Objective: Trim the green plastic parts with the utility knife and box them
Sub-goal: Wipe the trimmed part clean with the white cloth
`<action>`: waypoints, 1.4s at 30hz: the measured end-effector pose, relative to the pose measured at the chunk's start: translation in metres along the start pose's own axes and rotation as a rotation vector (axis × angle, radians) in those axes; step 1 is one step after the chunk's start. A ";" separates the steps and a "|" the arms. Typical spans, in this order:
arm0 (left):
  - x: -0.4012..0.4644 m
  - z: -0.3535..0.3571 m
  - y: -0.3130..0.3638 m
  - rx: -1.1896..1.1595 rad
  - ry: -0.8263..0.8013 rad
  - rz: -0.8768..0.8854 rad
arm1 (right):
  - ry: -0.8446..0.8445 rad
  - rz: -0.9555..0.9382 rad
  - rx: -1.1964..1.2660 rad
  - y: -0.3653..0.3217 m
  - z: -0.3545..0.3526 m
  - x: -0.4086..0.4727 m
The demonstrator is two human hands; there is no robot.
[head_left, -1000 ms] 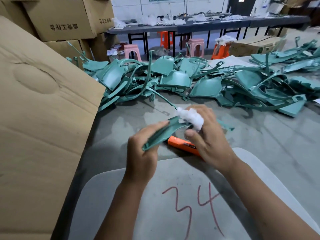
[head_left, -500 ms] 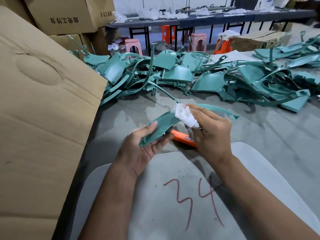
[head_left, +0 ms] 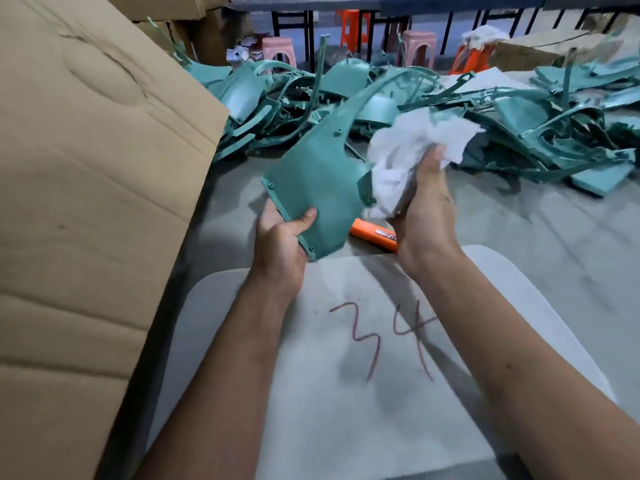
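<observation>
The left hand (head_left: 280, 237) grips the green plastic part (head_left: 318, 188) by its lower corner, long axis rising up-right, while the right hand (head_left: 427, 216), clutching a white rag (head_left: 415, 143), sits nearer the orange utility knife (head_left: 374, 233) on the desk (head_left: 519, 237).

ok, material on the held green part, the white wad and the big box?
Green part: looks like moulded plastic, satin sheen, small moulded bosses along the edge. White wad: soft cloth or paper, crumpled and matte; can't tell which. Box: brown corrugated cardboard, creased and dented.
</observation>
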State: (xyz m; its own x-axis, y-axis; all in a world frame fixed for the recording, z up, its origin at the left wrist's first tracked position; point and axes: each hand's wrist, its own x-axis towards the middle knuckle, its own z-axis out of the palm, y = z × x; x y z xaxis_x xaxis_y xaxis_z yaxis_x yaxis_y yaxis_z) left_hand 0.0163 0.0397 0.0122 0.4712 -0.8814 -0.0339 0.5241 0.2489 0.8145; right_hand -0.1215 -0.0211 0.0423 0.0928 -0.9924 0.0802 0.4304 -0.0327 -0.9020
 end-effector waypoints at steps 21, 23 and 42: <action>-0.008 0.001 -0.003 -0.205 0.100 -0.115 | 0.182 0.050 0.005 0.013 -0.009 -0.008; -0.005 0.002 -0.005 -0.191 0.125 -0.048 | -0.001 -0.128 -0.185 0.019 -0.012 -0.012; -0.009 0.005 -0.007 0.084 0.148 0.043 | -0.166 -0.154 -0.401 0.022 -0.008 -0.018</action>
State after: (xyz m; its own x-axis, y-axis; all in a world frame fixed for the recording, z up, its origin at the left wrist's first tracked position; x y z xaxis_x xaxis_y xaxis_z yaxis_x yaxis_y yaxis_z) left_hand 0.0051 0.0435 0.0093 0.5944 -0.8004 -0.0779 0.4430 0.2450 0.8624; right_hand -0.1212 -0.0053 0.0174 0.2121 -0.9410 0.2636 0.0720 -0.2540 -0.9645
